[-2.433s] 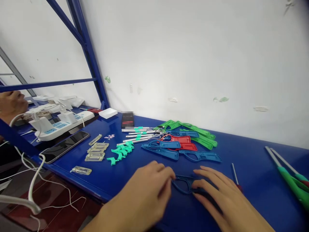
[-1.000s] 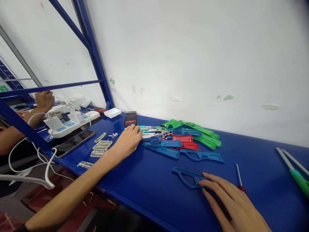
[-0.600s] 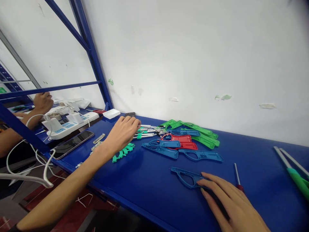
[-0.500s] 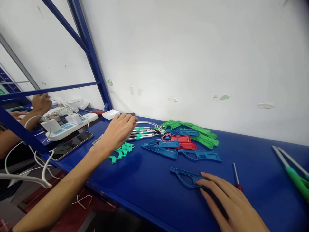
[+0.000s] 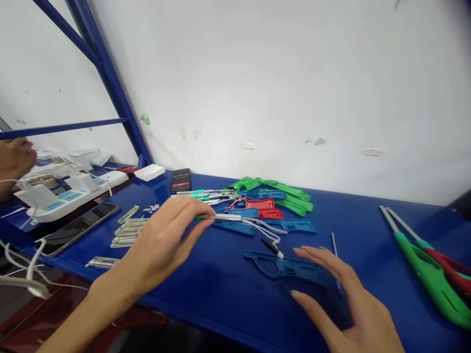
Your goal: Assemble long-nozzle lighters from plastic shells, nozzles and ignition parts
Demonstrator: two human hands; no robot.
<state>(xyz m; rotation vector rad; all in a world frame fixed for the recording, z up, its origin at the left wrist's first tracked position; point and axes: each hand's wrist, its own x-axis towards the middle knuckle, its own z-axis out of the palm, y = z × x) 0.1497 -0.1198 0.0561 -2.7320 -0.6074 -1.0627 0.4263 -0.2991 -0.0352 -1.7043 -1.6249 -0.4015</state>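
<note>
My left hand [image 5: 162, 240] is closed in a pinch on a slim metal lighter tube [image 5: 230, 217] with a green piece at its held end. White wires [image 5: 259, 226] trail from the tube to a small black-and-white part [image 5: 272, 246], which hangs over a blue plastic lighter shell half [image 5: 294, 268]. That shell half lies flat on the blue table. Just right of it, my right hand [image 5: 353, 299] is open, thumb and fingers apart, holding nothing. Behind are more metal tubes [image 5: 209, 200] with wires, and blue, red [image 5: 265, 204] and green shell halves [image 5: 294, 202].
A screwdriver [image 5: 334, 245] lies beyond my right hand, partly hidden. Assembled green and red lighters [image 5: 423, 269] rest at the right. Clear small parts [image 5: 128, 232], phones [image 5: 181, 180] and a power strip [image 5: 73, 200] are left. Another person's hand [image 5: 16, 157] shows at the far left.
My left hand has brought a tube with wires from the pile toward the blue shell half. My right hand has opened and come off that shell half. The view has turned right.
</note>
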